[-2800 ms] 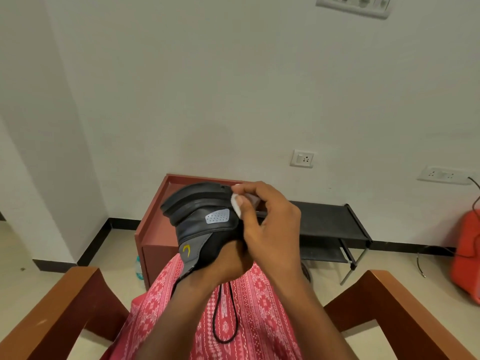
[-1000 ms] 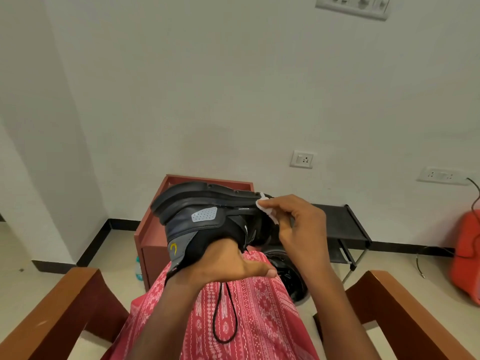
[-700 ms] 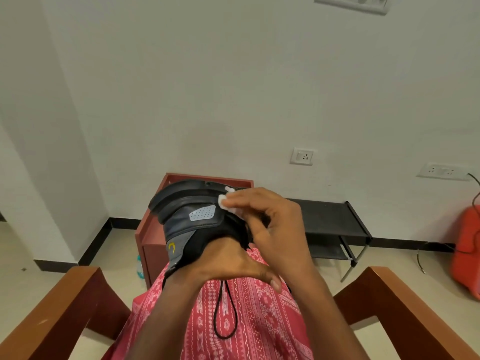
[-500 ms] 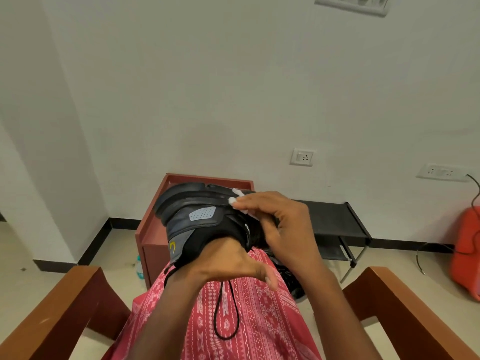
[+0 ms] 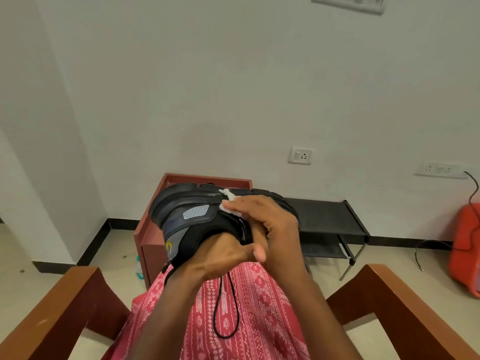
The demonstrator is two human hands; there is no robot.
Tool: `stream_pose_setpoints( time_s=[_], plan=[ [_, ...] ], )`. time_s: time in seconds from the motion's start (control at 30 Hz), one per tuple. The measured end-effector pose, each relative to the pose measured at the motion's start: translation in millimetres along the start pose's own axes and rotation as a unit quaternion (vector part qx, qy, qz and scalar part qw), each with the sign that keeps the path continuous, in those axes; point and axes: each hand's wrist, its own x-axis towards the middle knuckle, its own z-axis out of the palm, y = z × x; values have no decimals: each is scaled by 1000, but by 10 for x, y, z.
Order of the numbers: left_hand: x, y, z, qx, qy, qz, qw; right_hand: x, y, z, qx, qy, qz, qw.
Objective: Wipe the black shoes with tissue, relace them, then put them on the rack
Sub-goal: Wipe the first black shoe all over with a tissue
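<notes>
Black shoe [image 5: 179,206], gripped sole-up over the lap [image 5: 262,310] by the left hand [image 5: 220,258]: press the tissue [image 5: 228,198] pinched in the right hand [image 5: 270,219] flat on the sole edge, stroking firmly lengthwise.

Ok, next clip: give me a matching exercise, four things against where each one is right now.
Things:
1 tissue
2 black lace
3 shoe rack
4 bottle

Places:
A beside the red cabinet
B under the right hand fingertips, on the black shoe
C hanging in a loop over the lap
D against the wall, behind the shoe

Pairs: 1-B, 2-C, 3-D, 4-A
</notes>
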Motion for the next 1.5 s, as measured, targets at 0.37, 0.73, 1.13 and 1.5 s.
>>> stream_pose_setpoints(
  time_s=[0.37, 0.73, 1.13, 1.5],
  plan=[
    [15, 5, 17, -68, 21, -48, 996, -35, 138, 44, -51, 56, 69, 995],
    [-108, 199, 0, -198, 82, 14, 977, -185, 425, 38, -95, 128, 91, 983],
    [-39, 54, 21, -277, 73, 12, 958, -183, 118, 239, -99, 93, -9, 991],
    [-37, 149, 26, -232, 76, 4, 970, 31, -34, 192, -96, 86, 11, 992]
  ],
)
